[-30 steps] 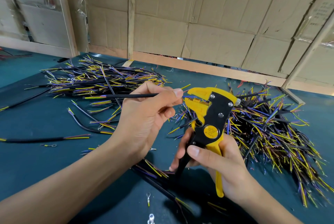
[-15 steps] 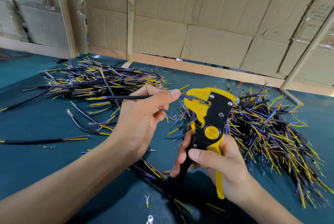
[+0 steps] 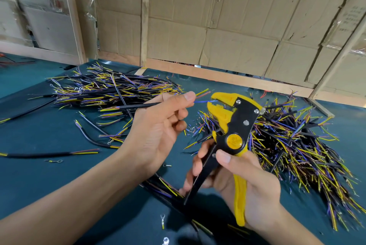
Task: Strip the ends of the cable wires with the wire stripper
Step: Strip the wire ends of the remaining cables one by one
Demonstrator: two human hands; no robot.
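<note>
Above teal table, hand pinching cable

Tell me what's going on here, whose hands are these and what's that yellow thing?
These are a person's two bare hands, not a machine. The picture comes from a camera worn on the person's head, looking forward and down, so you see what they see.

The left hand pinches a thin black cable. Small coloured wires, yellow, reddish and blue, stick out of its end past the fingertips.

The right hand grips the handles of a yellow and black wire stripper. Its yellow mouth is open, and the blue wire's tip points into it. This tool pulls the plastic coat off wire ends.

On the blue-green table lie two big heaps of the same cables, a left pile and a right pile, plus a few loose cables and tiny metal rings. Cardboard covers the wall behind.
</note>
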